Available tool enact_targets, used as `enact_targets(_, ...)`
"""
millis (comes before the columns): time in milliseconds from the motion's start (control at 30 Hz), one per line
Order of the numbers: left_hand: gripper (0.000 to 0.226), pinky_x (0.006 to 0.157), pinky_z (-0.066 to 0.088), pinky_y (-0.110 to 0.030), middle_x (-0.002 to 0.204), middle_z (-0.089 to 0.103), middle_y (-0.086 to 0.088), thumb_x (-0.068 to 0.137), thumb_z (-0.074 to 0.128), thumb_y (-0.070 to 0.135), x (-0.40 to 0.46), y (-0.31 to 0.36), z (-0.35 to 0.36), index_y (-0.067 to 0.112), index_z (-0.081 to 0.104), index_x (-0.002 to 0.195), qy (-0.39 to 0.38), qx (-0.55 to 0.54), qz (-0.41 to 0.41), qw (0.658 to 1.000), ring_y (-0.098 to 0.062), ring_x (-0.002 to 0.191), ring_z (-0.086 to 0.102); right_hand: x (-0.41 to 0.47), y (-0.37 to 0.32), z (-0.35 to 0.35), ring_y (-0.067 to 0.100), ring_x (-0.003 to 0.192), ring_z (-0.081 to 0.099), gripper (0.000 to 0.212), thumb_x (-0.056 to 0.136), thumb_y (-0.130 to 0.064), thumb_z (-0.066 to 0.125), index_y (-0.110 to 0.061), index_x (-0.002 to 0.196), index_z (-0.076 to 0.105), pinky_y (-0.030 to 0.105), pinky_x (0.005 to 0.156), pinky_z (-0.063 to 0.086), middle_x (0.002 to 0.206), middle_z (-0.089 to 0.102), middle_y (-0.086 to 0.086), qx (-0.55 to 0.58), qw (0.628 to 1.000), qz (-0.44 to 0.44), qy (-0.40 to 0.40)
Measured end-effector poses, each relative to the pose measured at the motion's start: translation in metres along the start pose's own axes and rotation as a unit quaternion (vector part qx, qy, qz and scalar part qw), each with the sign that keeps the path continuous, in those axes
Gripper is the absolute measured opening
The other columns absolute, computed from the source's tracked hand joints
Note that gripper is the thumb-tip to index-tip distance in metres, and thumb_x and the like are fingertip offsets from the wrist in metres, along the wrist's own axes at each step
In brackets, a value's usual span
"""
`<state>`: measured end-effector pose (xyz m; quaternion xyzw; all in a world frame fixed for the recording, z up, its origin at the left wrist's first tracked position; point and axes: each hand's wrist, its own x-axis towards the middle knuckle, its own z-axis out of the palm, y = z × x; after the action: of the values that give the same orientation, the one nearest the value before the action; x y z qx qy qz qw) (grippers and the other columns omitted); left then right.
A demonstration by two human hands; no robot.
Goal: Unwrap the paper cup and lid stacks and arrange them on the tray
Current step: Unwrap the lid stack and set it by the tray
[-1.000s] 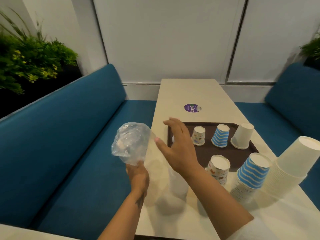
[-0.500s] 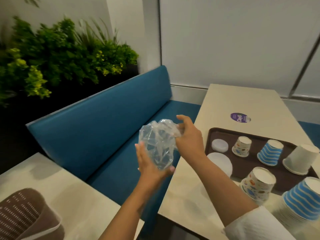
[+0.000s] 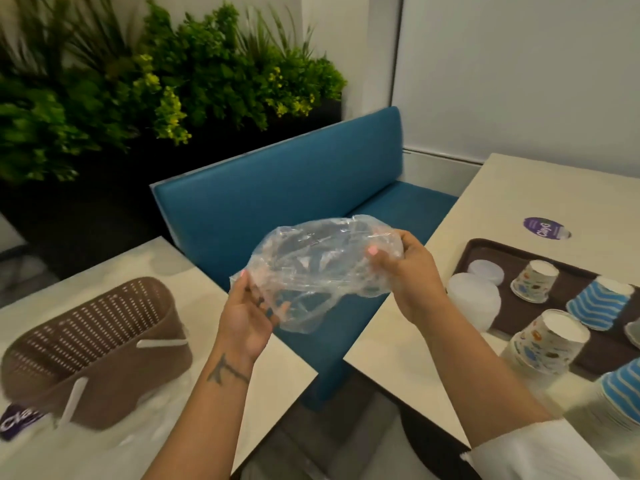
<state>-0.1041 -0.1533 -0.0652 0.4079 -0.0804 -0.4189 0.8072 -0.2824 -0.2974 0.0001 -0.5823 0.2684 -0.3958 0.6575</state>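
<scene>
Left hand (image 3: 246,318) and right hand (image 3: 403,271) fingers both pinching crumpled plastic wrapper (image 3: 322,268) above bench (image 3: 294,202)

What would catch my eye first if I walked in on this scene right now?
Most likely the crumpled clear plastic wrapper, held up in mid-air over the blue bench by the left hand and the right hand. Next, the brown tray on the table at right, with upside-down paper cups and white lids on it. At lower left, a brown perforated basket lies tipped on another table.
</scene>
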Motion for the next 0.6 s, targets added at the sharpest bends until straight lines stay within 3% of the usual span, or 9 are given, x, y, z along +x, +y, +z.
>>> enact_targets(200, 0.014, 0.085, 0.054, -0.048, 0.121, 0.063, -0.011, 0.092, 0.051, 0.024, -0.028, 0.006, -0.028, 0.016, 0.062, 0.094, 0.138, 0.03, -0.014, 0.99, -0.025, 0.103, 0.063, -0.031, 0.011, 0.021, 0.013, 0.076, 0.071, 0.024, 0.09, -0.015, 0.065, -0.007, 0.112, 0.058, 0.024, 0.061, 0.056, 0.098, 0.069, 0.005, 0.018, 0.999, 0.047, -0.008)
enact_targets(267, 0.016, 0.078, 0.054, -0.044, 0.121, 0.06, -0.008, 0.092, 0.049, 0.027, -0.039, 0.014, -0.037, 0.017, 0.061, 0.098, 0.175, 0.104, -0.005, 0.979, -0.024, 0.103, 0.059, -0.039, 0.011, 0.031, 0.013, 0.075, 0.071, 0.024, 0.089, -0.016, 0.066, -0.009, 0.112, 0.058, 0.022, 0.059, 0.055, 0.098, 0.069, 0.004, 0.013, 0.999, 0.045, -0.008)
enact_targets(300, 0.023, 0.082, 0.051, -0.046, 0.126, 0.055, -0.005, 0.093, 0.049, 0.032, -0.045, 0.021, -0.045, 0.018, 0.059, 0.107, 0.176, 0.141, 0.006, 0.974, -0.023, 0.108, 0.056, -0.042, 0.01, 0.035, 0.013, 0.076, 0.072, 0.024, 0.089, -0.016, 0.066, -0.011, 0.111, 0.058, 0.021, 0.059, 0.055, 0.098, 0.069, 0.003, 0.012, 0.999, 0.044, -0.011)
enact_targets(333, 0.035, 0.091, 0.047, -0.05, 0.134, 0.05, 0.0, 0.092, 0.049, 0.042, -0.051, 0.03, -0.054, 0.021, 0.054, 0.12, 0.16, 0.183, 0.013, 0.97, -0.022, 0.117, 0.05, -0.046, 0.009, 0.041, 0.014, 0.078, 0.072, 0.024, 0.089, -0.015, 0.067, -0.012, 0.111, 0.058, 0.021, 0.059, 0.055, 0.098, 0.069, 0.002, 0.012, 0.999, 0.045, -0.017)
enact_targets(400, 0.081, 0.108, 0.03, -0.058, 0.149, 0.036, 0.007, 0.076, 0.057, 0.07, -0.069, 0.053, -0.076, 0.028, 0.036, 0.143, 0.078, 0.268, -0.003, 0.96, -0.021, 0.136, 0.034, -0.054, 0.012, 0.057, 0.017, 0.078, 0.072, 0.022, 0.089, -0.012, 0.066, -0.011, 0.109, 0.059, 0.026, 0.062, 0.057, 0.096, 0.07, 0.003, 0.017, 0.997, 0.059, -0.04)
enact_targets(467, 0.114, 0.111, 0.024, -0.061, 0.151, 0.034, 0.007, 0.05, 0.069, 0.082, -0.093, 0.074, -0.095, 0.035, 0.03, 0.147, -0.011, 0.337, -0.037, 0.941, -0.023, 0.14, 0.031, -0.065, 0.019, 0.079, 0.023, 0.085, 0.071, 0.02, 0.088, -0.01, 0.065, -0.011, 0.107, 0.059, 0.036, 0.07, 0.059, 0.099, 0.069, 0.007, 0.041, 0.993, 0.081, -0.069)
enact_targets(533, 0.114, 0.106, 0.037, -0.055, 0.139, 0.052, 0.004, 0.038, 0.082, 0.071, -0.114, 0.09, -0.114, 0.032, 0.044, 0.138, -0.032, 0.372, -0.045, 0.927, -0.023, 0.128, 0.049, -0.076, 0.027, 0.104, 0.026, 0.088, 0.07, 0.019, 0.088, -0.011, 0.066, -0.01, 0.105, 0.059, 0.041, 0.073, 0.058, 0.1, 0.07, 0.009, 0.061, 0.99, 0.097, -0.085)
enact_targets(600, 0.088, 0.093, 0.05, -0.045, 0.125, 0.065, 0.002, 0.048, 0.089, 0.051, -0.132, 0.105, -0.134, 0.029, 0.056, 0.127, -0.006, 0.375, -0.035, 0.926, -0.022, 0.114, 0.062, -0.087, 0.035, 0.129, 0.023, 0.082, 0.07, 0.015, 0.087, -0.01, 0.067, -0.01, 0.101, 0.06, 0.037, 0.067, 0.058, 0.093, 0.071, 0.005, 0.044, 0.989, 0.107, -0.087)
